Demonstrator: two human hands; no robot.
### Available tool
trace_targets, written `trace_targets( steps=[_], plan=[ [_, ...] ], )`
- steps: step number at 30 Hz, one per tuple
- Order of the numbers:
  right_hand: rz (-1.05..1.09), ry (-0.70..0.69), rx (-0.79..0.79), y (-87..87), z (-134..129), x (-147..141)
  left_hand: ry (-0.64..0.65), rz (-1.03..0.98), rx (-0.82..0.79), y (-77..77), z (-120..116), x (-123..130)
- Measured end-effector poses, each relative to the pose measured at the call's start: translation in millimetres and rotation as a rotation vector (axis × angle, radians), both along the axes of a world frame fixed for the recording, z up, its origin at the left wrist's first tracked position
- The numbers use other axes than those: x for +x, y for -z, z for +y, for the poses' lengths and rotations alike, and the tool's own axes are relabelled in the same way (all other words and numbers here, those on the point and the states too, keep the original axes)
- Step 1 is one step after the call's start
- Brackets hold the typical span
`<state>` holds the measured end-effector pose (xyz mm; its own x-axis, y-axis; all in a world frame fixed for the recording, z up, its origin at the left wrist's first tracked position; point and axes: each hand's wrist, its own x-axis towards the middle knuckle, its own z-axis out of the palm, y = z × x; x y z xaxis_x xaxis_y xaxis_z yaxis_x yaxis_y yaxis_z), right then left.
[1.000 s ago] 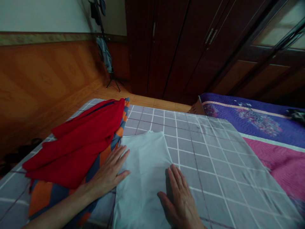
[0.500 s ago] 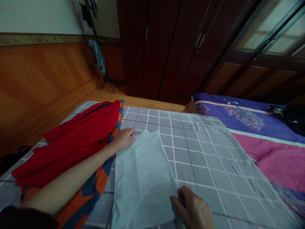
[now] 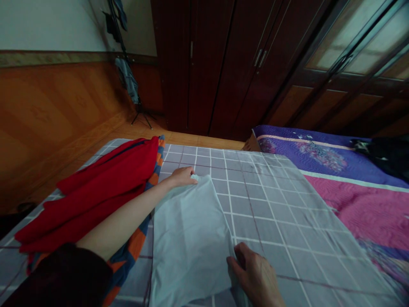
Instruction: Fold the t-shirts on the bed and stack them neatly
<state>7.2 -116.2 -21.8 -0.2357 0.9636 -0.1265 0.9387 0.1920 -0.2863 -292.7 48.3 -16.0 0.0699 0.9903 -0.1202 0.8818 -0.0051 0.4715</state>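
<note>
A pale, light-blue cloth (image 3: 191,238), folded into a long shape, lies on the grey checked sheet (image 3: 265,204). At its far edge my left hand (image 3: 184,176) has its fingers closed on the cloth's top corner. My right hand (image 3: 254,270) rests at the near right edge, thumb and fingers pinched around the cloth's side. To the left of the cloth lies a red garment (image 3: 108,187), on top of an orange and blue patterned cloth (image 3: 136,245). My left forearm passes over both.
Dark wardrobe doors (image 3: 207,68) stand beyond the bed. A coat stand (image 3: 123,47) with clothes is at the back left. To the right is a purple and pink quilted cover (image 3: 361,204) with a dark garment (image 3: 386,155) on it.
My left hand has moved right along the far edge and closed on the cloth's corner. My right hand has shifted slightly up and left. The view has turned a little.
</note>
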Motion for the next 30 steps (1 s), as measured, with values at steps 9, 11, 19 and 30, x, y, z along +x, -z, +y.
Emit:
trace_targets(
  steps=[9,11,19,30],
  plan=[
    [0.193,0.064,-0.140,-2.4,-2.6,-0.1,0.135,-0.076,-0.001,-12.1,-4.9,9.6],
    [0.286,0.095,-0.187,-6.1,-1.1,1.6,0.163,-0.116,0.038,-12.8,-6.4,11.8],
    [0.613,0.255,-0.101,-9.7,25.3,55.6,0.213,-0.254,0.165,-13.9,31.2,67.1],
    [0.727,0.589,0.064,-28.4,56.1,194.6,0.338,-0.337,0.296,-39.3,117.7,254.4]
  ],
)
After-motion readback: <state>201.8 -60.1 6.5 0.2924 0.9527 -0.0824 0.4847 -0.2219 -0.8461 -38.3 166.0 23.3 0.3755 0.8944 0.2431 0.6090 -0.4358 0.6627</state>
